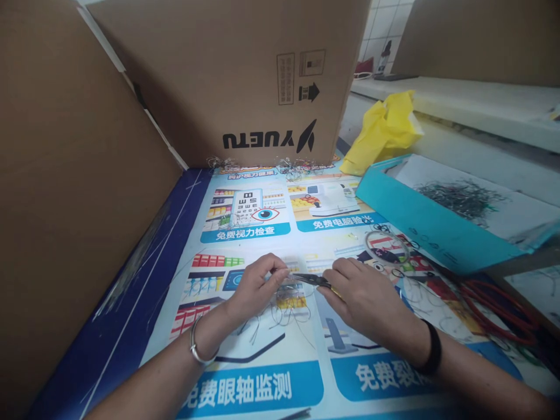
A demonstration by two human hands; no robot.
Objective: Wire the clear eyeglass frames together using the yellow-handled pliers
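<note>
My right hand [359,291] is wrapped round a pair of needle-nose pliers [311,279], whose dark jaws point left. A bit of yellow handle shows under the fingers. Just past the tip of the jaws, my left hand [258,286] is closed in a pinch of thumb and forefinger. It seems to hold thin wire, too fine to make out clearly. Below the pinch, a loose tangle of thin wire [286,309] lies over the printed sheet [306,350]. Whether the jaws grip the wire is too small to tell.
Cardboard panels [245,70] stand at the left and back. On the right a blue box [433,233] holds a heap of dark wire pieces [464,198], with a crumpled yellow bag [380,134] behind it. Red coiled cord [494,309] and a wire coil [387,248] lie nearby.
</note>
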